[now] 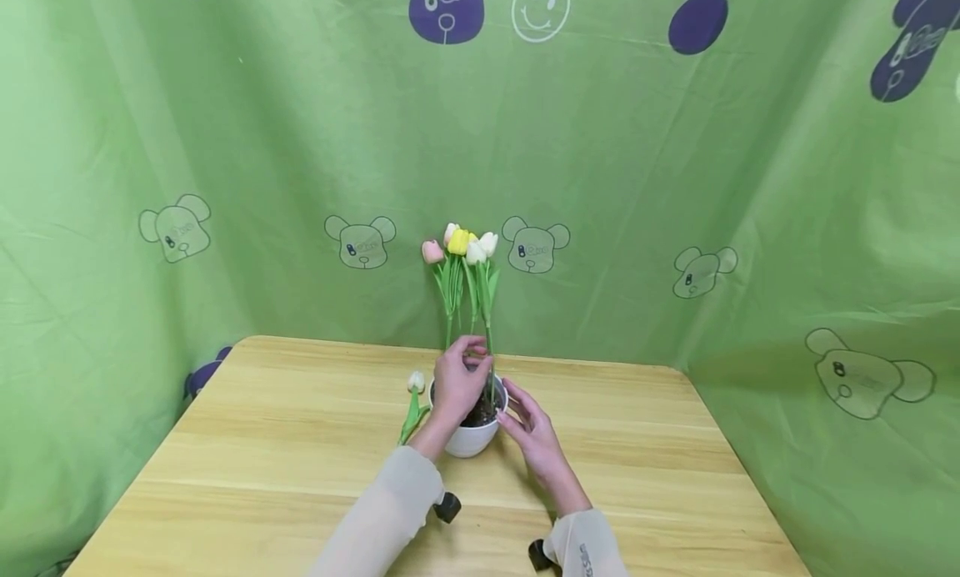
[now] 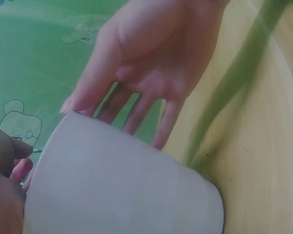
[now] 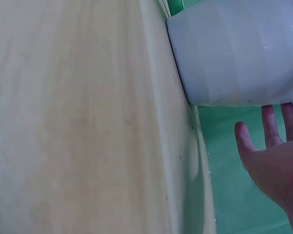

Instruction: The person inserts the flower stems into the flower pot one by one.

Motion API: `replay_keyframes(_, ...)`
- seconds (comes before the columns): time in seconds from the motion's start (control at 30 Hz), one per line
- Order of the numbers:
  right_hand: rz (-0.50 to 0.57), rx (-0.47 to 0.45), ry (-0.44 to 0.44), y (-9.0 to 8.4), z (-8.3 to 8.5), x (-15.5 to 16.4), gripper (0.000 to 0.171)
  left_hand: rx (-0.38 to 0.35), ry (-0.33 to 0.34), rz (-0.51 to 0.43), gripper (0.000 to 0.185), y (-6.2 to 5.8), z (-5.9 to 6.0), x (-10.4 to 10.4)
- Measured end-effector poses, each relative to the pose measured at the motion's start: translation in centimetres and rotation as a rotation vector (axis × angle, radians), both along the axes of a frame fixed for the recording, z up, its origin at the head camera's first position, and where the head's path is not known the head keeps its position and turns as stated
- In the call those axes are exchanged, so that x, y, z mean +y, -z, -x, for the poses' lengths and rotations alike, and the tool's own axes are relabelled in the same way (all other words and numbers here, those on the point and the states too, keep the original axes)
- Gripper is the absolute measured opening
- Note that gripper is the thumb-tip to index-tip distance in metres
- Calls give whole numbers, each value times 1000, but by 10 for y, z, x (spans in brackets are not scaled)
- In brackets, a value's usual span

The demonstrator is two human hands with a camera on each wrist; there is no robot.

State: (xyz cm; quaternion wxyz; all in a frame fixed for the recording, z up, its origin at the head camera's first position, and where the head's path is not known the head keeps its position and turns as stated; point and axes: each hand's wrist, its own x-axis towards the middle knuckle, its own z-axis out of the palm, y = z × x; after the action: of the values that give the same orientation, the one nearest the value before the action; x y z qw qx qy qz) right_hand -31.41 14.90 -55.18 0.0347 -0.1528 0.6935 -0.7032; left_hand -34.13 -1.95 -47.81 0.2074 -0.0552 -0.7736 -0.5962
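In the head view a white pot (image 1: 471,442) with dark soil stands on the table. Pink, yellow and white tulips (image 1: 461,242) rise upright from it. My left hand (image 1: 459,383) reaches over the pot and pinches a green stem (image 2: 37,151), visible at its fingertips in the left wrist view; which bloom it bears is hard to tell. At the pot's right side is my right hand (image 1: 534,435), its thumb at the rim and fingers extended along the wall (image 3: 239,53). One white tulip (image 1: 416,383) lies on the table left of the pot, partly hidden by my left forearm.
The wooden table (image 1: 637,469) runs back to a green curtain (image 1: 600,160) printed with bear faces, which also hangs along both sides. A black wrist device (image 1: 447,507) sits below my left sleeve, and another (image 1: 538,554) by the right.
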Motion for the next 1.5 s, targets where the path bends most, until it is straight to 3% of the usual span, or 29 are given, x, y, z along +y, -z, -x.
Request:
replay_keyframes(0.27, -7, 0, 3, 3, 0, -2, 63, -21, -14, -36, 33, -13, -14, -29)
replay_keyframes(0.4, -7, 4, 8, 3, 1, -2, 63, -32, -60, -22, 31, -11, -22, -54)
replay_keyframes(0.7, -9, -2, 10, 3, 1, 0, 63, -204, -103, 67, 32, 29, -51, -109)
replay_keyframes(0.97, -9, -3, 9, 2, 2, 0, 63, -351, -26, 206, 35, 64, -89, -141)
replay_keyframes(1.27, -5, 10, 9, 0, 1, -1, 63, -393, 83, 254, 43, 83, -113, -151)
replay_keyframes(1.5, -7, 10, 9, 0, 0, -1, 63, -395, 62, 328, 46, 88, -116, -147)
